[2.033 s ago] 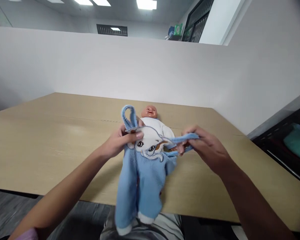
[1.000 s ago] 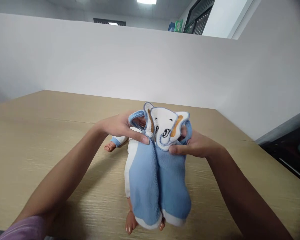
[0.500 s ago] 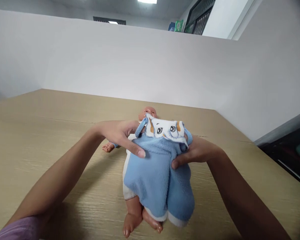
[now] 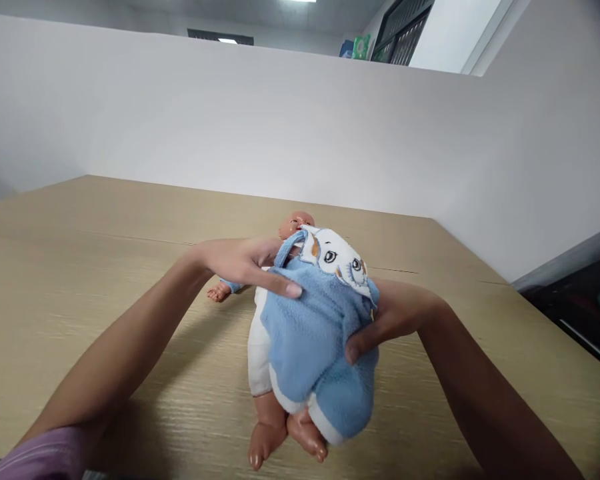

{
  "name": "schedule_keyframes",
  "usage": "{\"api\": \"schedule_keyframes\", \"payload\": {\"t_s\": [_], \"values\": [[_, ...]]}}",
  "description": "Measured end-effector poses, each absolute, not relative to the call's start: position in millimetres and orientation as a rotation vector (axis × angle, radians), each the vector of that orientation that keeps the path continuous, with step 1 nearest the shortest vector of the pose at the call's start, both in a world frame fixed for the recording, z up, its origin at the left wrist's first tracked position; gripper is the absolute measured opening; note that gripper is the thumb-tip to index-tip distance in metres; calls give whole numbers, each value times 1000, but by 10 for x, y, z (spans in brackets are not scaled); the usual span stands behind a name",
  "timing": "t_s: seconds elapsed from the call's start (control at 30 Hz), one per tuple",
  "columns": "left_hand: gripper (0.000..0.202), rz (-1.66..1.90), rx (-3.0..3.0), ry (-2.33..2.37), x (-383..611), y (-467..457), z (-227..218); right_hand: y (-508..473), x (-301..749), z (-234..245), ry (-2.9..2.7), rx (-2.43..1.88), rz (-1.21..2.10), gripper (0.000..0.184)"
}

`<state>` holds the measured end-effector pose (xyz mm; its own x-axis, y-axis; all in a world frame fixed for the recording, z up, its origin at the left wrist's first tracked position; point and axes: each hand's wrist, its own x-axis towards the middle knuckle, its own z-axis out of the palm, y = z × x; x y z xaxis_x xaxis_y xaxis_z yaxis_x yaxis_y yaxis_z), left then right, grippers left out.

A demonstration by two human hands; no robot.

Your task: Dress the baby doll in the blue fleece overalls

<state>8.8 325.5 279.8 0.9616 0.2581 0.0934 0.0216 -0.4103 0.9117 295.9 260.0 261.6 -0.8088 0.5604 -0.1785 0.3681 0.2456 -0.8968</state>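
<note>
A baby doll [image 4: 267,427] lies on its back, its feet toward me and its head at the far end. White cloth covers its legs. Over its body I hold blue fleece doll overalls [image 4: 310,333] with a white bib showing an embroidered animal face. My left hand [image 4: 253,267] grips the upper left side near the strap, thumb on the front and fingers behind. Lower on the right, my right hand [image 4: 395,313] pinches the garment with its thumb in front; its other fingers are hidden. One doll hand, in a blue cuff, sticks out at the left.
The wood-grain table [image 4: 105,320] spreads around the doll. A white partition [image 4: 280,127] rises behind it. At the right edge stands a black object [image 4: 575,300]. A purple sleeve [image 4: 55,453] covers my left upper arm.
The overalls have tilted, their right side dropping and the legs swinging left and up. My right hand has shifted slightly lower. More of the doll's white-clothed leg shows.
</note>
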Motion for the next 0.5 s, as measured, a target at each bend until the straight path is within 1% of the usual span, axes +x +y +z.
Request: {"api": "schedule_keyframes", "payload": {"t_s": [0.07, 0.13, 0.2, 0.27, 0.33, 0.4, 0.47, 0.5], "values": [[35, 119, 1963, 171, 83, 3246, 2825, 2616, 2976, 2557, -2218, -873, 1526, 69], [39, 67, 1959, 153, 78, 3247, 2834, 2648, 3010, 2461, -2101, -875, 1453, 77], [32, 111, 1948, 147, 74, 3257, 2822, 2677, 3039, 2369, -2017, -894, 1434, 81], [24, 208, 1920, 134, 72, 3275, 2795, 2685, 3040, 2320, -1961, -931, 1456, 81], [23, 320, 1897, 117, 68, 3296, 2760, 2664, 3005, 2334, -1967, -947, 1567, 80], [23, 388, 1879, 113, 62, 3311, 2731, 2628, 2950, 2393, -2036, -886, 1764, 75], [26, 364, 1856, 137, 54, 3315, 2719, 2598, 2901, 2448, -2102, -766, 1962, 67], [27, 329, 1834, 150, 50, 3314, 2719, 2591, 2886, 2459, -2112, -712, 2000, 63]]}}
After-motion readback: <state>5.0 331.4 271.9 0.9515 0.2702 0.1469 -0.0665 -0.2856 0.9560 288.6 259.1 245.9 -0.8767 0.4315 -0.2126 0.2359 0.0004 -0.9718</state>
